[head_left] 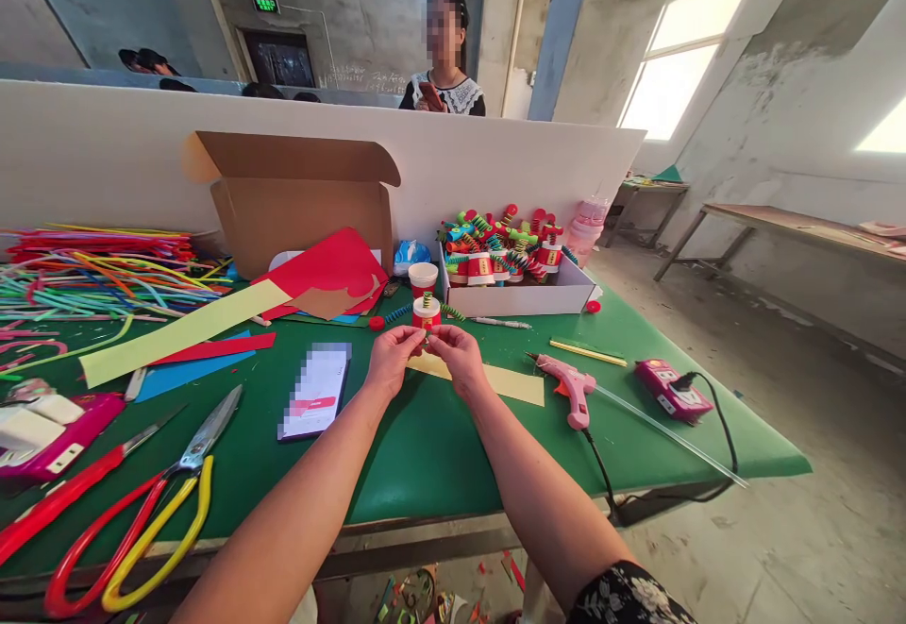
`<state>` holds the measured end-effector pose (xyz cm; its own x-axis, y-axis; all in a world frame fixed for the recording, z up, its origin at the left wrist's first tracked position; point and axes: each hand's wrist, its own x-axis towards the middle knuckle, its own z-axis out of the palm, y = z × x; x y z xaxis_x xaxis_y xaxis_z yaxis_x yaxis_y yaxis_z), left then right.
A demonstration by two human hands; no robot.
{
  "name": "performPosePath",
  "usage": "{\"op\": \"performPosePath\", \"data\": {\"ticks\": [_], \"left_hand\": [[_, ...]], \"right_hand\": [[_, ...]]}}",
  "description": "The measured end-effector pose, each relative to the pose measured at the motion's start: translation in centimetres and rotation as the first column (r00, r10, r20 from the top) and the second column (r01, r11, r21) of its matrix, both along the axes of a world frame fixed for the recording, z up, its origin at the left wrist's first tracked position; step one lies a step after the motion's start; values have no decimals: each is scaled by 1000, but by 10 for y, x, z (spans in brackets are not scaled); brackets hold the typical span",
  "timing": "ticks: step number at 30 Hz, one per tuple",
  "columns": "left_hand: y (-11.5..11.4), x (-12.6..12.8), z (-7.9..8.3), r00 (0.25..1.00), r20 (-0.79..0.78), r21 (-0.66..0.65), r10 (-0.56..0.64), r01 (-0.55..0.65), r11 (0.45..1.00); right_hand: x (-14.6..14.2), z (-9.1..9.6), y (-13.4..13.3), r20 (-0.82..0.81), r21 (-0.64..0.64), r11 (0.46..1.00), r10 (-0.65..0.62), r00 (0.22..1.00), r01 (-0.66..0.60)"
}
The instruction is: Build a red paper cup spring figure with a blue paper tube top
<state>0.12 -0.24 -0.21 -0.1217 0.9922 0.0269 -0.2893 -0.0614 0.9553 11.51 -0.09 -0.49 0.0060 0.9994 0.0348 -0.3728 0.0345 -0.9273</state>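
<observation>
At the middle of the green table, my left hand (391,360) and my right hand (459,358) meet in front of a red and white paper cup figure (426,312). The cup stands upside down, with coiled pipe-cleaner arms at its sides and a green coil on top. Fingers of both hands are pinched together at its lower front; what lies between them is too small to make out. Just behind it stands another paper cup (423,277), upright. A pale yellow paper strip (513,385) lies under and beside my right hand.
A pink glue gun (572,386) and a power strip (672,390) lie right; scissors (202,435), a phone (316,393) and a red-handled knife (77,487) left. Behind are a white box (513,299) of cup figures, coloured paper (332,270) and pipe cleaners (106,275). A person stands beyond the partition.
</observation>
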Motion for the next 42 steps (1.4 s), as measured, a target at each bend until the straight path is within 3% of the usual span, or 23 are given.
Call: {"op": "performPosePath", "data": {"ticks": [7, 14, 22, 26, 34, 42], "left_hand": [[1, -1, 1, 1000, 25, -23, -3, 3, 1000], [-1, -2, 5, 999, -52, 17, 8, -8, 1000], [0, -2, 3, 1000, -6, -9, -13, 13, 1000], [-2, -1, 4, 999, -6, -24, -41, 41, 999], [1, -2, 2, 997, -76, 30, 16, -14, 999], [0, -1, 3, 999, -39, 34, 13, -11, 999]], "right_hand": [[5, 0, 2, -6, -48, 999, 17, 1000, -17], [4, -4, 6, 82, 15, 1000, 20, 996, -21], [6, 0, 3, -45, -35, 998, 45, 998, -46], [6, 3, 2, -40, -42, 998, 42, 998, -44], [5, 4, 0, -17, -58, 994, 87, 996, -88], [6, 5, 0, -95, -85, 996, 13, 995, -21]]}}
